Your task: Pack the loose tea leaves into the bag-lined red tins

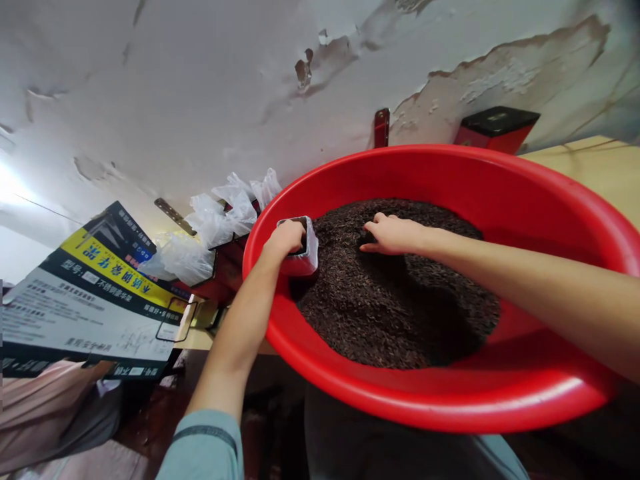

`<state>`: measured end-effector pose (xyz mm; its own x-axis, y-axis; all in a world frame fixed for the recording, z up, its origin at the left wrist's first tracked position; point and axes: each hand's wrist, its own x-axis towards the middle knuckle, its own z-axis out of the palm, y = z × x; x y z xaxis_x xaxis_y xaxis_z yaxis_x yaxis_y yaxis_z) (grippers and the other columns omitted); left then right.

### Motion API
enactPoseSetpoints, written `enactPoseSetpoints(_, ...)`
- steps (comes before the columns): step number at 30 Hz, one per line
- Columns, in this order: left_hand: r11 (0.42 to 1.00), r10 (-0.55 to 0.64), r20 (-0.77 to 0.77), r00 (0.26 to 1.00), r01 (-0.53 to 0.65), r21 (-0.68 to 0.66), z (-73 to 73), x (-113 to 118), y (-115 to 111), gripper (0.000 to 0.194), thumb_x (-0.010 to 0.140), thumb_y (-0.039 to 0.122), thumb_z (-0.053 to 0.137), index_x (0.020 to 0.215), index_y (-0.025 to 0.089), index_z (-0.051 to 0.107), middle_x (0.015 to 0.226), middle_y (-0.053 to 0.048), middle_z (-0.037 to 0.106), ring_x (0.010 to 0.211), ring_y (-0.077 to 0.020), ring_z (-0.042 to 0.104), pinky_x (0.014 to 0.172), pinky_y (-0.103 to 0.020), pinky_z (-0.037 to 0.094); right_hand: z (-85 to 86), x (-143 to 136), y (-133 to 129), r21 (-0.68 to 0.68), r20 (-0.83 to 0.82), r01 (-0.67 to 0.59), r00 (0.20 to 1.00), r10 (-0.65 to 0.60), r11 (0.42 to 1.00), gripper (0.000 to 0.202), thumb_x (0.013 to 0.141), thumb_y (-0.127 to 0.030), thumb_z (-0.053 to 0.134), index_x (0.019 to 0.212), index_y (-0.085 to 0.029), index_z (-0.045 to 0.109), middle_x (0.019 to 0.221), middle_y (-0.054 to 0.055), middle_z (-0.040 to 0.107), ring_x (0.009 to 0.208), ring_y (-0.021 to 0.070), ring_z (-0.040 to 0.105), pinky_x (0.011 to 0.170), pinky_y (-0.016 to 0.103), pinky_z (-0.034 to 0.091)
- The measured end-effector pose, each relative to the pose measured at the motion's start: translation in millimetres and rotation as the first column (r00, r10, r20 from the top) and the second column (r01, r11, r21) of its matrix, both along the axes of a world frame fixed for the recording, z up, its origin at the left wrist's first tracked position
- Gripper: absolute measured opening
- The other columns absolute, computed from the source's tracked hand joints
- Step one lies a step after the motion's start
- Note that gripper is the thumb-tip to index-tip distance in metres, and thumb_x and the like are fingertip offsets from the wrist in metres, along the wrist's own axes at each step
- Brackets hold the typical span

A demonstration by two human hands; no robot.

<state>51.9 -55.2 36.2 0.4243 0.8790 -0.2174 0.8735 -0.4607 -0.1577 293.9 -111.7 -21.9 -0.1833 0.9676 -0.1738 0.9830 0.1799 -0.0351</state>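
Note:
A large red basin (500, 407) holds a broad heap of dark, dry, twisted leaves that look like loose tea (350, 313). At the basin's left side, a small red tin (300, 267) with a clear plastic liner stands tilted against the heap. My left hand (286, 237) grips the tin's rim, its fingertips hidden inside the opening. Over the middle of the leaves is my right hand (393, 235), palm down. Its thumb and bent fingers are apart; whether any leaves are between them is hard to see.
Several red tins with clear plastic bags (210, 220) sticking out line the wall left of the basin. A red tin with a black lid (500, 123) stands behind it on the yellowish table (595, 163). A printed cardboard box (100, 300) and another person's sleeve (45, 413) are at left.

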Motion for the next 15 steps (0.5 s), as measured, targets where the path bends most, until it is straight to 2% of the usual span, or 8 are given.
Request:
enactPoseSetpoints(2,1.0,0.012,-0.004,1.0,-0.012,-0.015,0.5,-0.9,0.7,0.039,0.08,0.007,0.066,0.114,0.017,0.082,0.113,-0.015,0.08,0.104,-0.0272,0.075,0.091,-0.031,0.056,1.4,-0.3,-1.0,0.005,0.002,0.002,1.0,-0.002,1.0,0.057,0.099,-0.054,0.056,0.139,-0.013,0.061,0.14,0.025,0.055,0.127,0.0428,0.061,0.098,0.053,0.055)
enactPoseSetpoints(5,1.0,-0.023,0.083,0.996,0.022,0.017,1.1,0.4,-1.3,0.043,0.078,0.008,0.069,0.118,0.02,0.08,0.116,-0.013,0.08,0.104,-0.025,0.075,0.091,-0.029,0.055,4.4,-0.9,-2.6,-0.01,0.019,-0.001,1.0,0.001,1.0,0.055,0.099,-0.053,0.057,0.139,-0.015,0.062,0.141,0.024,0.055,0.127,0.0417,0.061,0.098,0.052,0.055)
enactPoseSetpoints(10,0.998,0.005,-0.09,0.996,-0.01,-0.056,-1.2,6.3,-4.6,0.038,0.08,0.002,0.061,0.11,0.012,0.08,0.114,-0.016,0.079,0.106,-0.0258,0.075,0.083,-0.024,0.054,7.6,-0.6,-4.2,-0.012,0.048,-0.031,0.998,0.031,0.999,0.059,0.1,-0.054,0.054,0.141,-0.012,0.059,0.141,0.024,0.056,0.127,0.0411,0.062,0.1,0.049,0.055)
enactPoseSetpoints(13,0.997,-0.036,-0.041,0.998,0.033,-0.072,1.3,5.2,-3.7,0.045,0.079,0.005,0.063,0.12,0.018,0.077,0.119,-0.011,0.079,0.108,-0.024,0.074,0.084,-0.023,0.053,7.6,-0.2,-5.3,-0.021,0.049,-0.035,0.998,0.036,0.999,0.057,0.1,-0.052,0.055,0.139,-0.011,0.061,0.14,0.025,0.056,0.126,0.0415,0.062,0.099,0.049,0.055)
enactPoseSetpoints(15,0.996,-0.031,-0.054,0.998,0.027,-0.082,4.2,2.9,-2.8,0.049,0.078,0.004,0.064,0.123,0.018,0.075,0.122,-0.012,0.078,0.11,-0.0245,0.073,0.085,-0.024,0.053,6.9,0.7,-5.2,-0.021,0.045,-0.036,0.998,0.037,0.999,0.055,0.1,-0.053,0.056,0.138,-0.014,0.061,0.141,0.024,0.056,0.126,0.0409,0.062,0.098,0.048,0.055)
